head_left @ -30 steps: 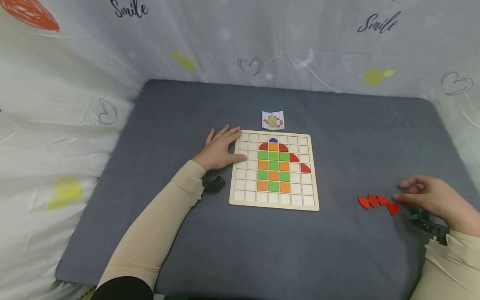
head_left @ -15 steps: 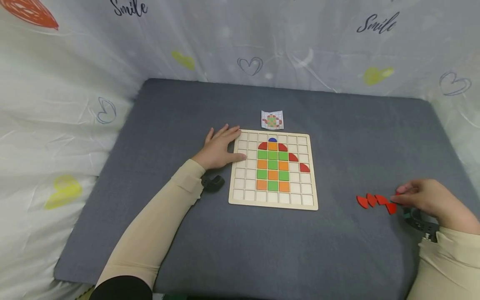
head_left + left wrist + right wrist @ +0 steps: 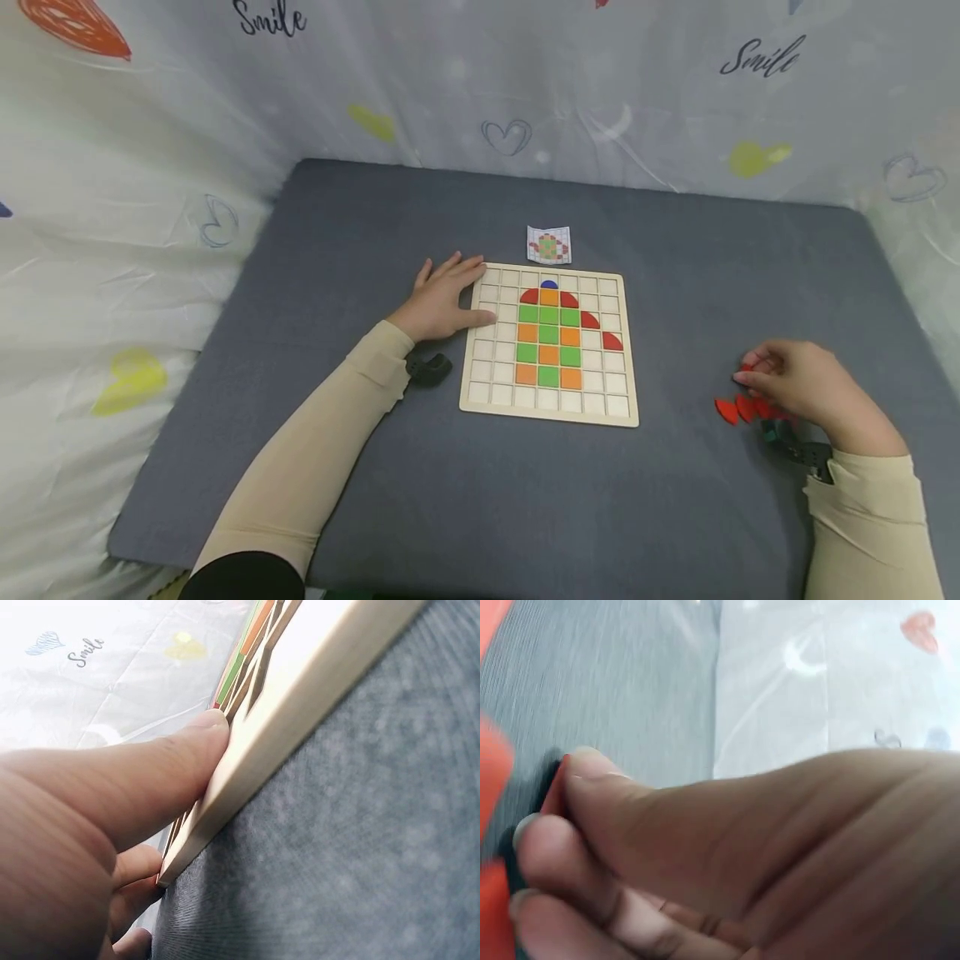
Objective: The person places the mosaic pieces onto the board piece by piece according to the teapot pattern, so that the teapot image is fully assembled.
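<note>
The red piece [image 3: 746, 367] is a thin, flat bit pinched edge-on between the thumb and fingertips of the right hand [image 3: 795, 385], just above the grey mat [image 3: 675, 250] near its right edge; the wrist view shows its narrow red edge [image 3: 555, 791] between curled fingers. Just below the hand lie the other red pieces [image 3: 738, 408], fan-shaped and touching one another in a short row. Well to the left sits the wooden board [image 3: 550, 344], a grid of squares partly filled with green, orange, red and one blue piece. The left hand [image 3: 442, 300] rests flat on the board's left rim, fingers straight, holding nothing. A small pattern card [image 3: 548, 244] lies just behind the board. A white sheet [image 3: 150, 167] printed with hearts and "Smile" hangs around the mat. A second ago the right hand lay further right with open fingers beside the row; it has since moved left and closed on one piece.
</note>
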